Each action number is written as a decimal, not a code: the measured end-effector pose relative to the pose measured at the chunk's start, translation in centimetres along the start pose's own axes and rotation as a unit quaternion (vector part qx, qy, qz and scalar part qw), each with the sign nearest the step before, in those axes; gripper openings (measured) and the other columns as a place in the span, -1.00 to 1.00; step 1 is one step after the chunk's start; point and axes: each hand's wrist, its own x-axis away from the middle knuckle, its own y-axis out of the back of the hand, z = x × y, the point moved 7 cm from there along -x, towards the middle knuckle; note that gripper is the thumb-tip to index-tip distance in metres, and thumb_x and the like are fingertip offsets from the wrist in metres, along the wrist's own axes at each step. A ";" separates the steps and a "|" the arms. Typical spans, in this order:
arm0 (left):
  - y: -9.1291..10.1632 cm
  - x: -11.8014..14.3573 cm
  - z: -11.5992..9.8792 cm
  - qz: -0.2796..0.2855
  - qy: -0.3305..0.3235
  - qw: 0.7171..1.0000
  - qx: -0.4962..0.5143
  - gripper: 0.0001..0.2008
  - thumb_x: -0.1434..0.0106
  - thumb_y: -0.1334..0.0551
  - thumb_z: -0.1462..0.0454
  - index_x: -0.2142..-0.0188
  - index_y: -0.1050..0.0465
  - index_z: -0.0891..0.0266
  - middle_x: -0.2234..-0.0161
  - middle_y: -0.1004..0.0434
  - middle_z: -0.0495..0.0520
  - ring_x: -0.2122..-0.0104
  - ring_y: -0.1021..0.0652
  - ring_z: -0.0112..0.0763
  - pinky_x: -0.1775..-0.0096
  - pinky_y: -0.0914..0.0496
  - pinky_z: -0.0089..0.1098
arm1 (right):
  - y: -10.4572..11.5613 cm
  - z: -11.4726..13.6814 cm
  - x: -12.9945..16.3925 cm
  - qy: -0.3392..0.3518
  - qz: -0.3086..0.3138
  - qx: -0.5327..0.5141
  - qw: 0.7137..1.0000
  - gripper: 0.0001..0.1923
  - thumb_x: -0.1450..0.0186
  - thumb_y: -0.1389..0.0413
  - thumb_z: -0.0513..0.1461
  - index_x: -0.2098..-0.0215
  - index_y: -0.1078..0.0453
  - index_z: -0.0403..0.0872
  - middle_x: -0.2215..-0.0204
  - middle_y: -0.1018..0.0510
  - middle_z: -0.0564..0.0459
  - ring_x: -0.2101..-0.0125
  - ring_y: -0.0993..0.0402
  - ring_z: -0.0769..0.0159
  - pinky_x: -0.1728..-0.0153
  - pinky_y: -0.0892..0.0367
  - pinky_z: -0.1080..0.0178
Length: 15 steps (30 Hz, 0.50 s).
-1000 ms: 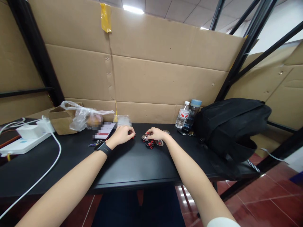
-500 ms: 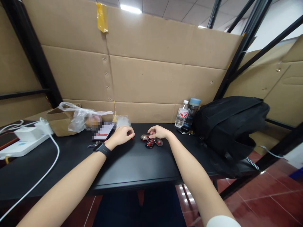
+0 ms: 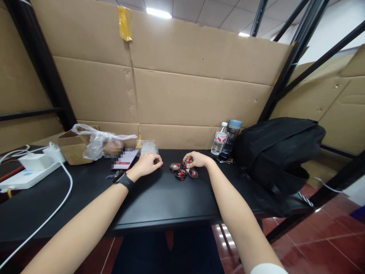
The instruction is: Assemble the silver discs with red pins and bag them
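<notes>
Several small round metal discs with red parts (image 3: 180, 171) lie in a cluster on the black table (image 3: 159, 198). My right hand (image 3: 195, 158) rests at the far side of the cluster, its fingertips pinching one red-and-silver disc (image 3: 186, 163). My left hand (image 3: 148, 162), with a black watch on the wrist, is curled on the table left of the discs, close to a clear plastic bag (image 3: 148, 146); what its fingers hold is hidden.
A black backpack (image 3: 276, 152) fills the table's right end, with two bottles (image 3: 225, 137) beside it. At left are a phone (image 3: 124, 159), a plastic-wrapped cardboard box (image 3: 85, 142), a white power strip (image 3: 25, 175) and cable. Cardboard walls stand behind.
My right hand has moved a little to the right and back along the cluster and now pinches a disc. My left hand has stayed in place.
</notes>
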 end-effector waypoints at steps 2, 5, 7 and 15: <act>0.0 0.0 0.0 0.003 0.000 1.000 0.001 -0.75 -0.29 -0.19 0.12 0.34 -0.61 0.14 0.31 -0.66 0.05 0.25 -0.59 -0.22 0.17 -0.36 -0.33 | 0.3 0.0 0.2 -0.002 -0.010 0.007 1.000 -0.56 -0.03 -0.37 -0.31 0.09 -0.56 -0.09 0.28 -0.59 0.06 0.38 -0.48 0.38 0.32 -0.37 0.34; 0.0 -0.1 0.1 0.002 -0.002 1.000 0.005 -0.76 -0.30 -0.19 0.12 0.34 -0.61 0.14 0.32 -0.66 0.05 0.26 -0.59 -0.23 0.18 -0.35 -0.33 | 0.8 0.2 0.5 0.004 -0.025 -0.031 0.999 -0.54 -0.04 -0.37 -0.32 0.07 -0.53 -0.11 0.25 -0.59 0.03 0.37 -0.50 0.38 0.31 -0.39 0.34; 0.1 -0.1 0.0 -0.003 -0.004 1.000 0.009 -0.75 -0.30 -0.19 0.12 0.34 -0.61 0.14 0.32 -0.66 0.05 0.27 -0.58 -0.23 0.18 -0.35 -0.32 | 1.0 0.4 0.6 0.014 -0.034 -0.084 0.996 -0.53 -0.04 -0.38 -0.32 0.06 -0.51 -0.12 0.23 -0.59 0.00 0.35 -0.52 0.36 0.29 -0.42 0.32; 0.6 0.1 -2.6 -0.037 -0.053 0.989 0.136 -0.75 -0.33 -0.20 0.13 0.20 -0.61 0.19 0.20 -0.64 0.09 0.19 -0.58 -0.25 0.08 -0.42 -0.29 | 0.7 4.1 0.7 0.106 -0.089 -0.351 0.926 -0.51 -0.04 -0.44 -0.19 0.07 -0.50 -0.05 0.09 -0.57 -0.05 0.20 -0.54 0.29 0.18 -0.48 0.21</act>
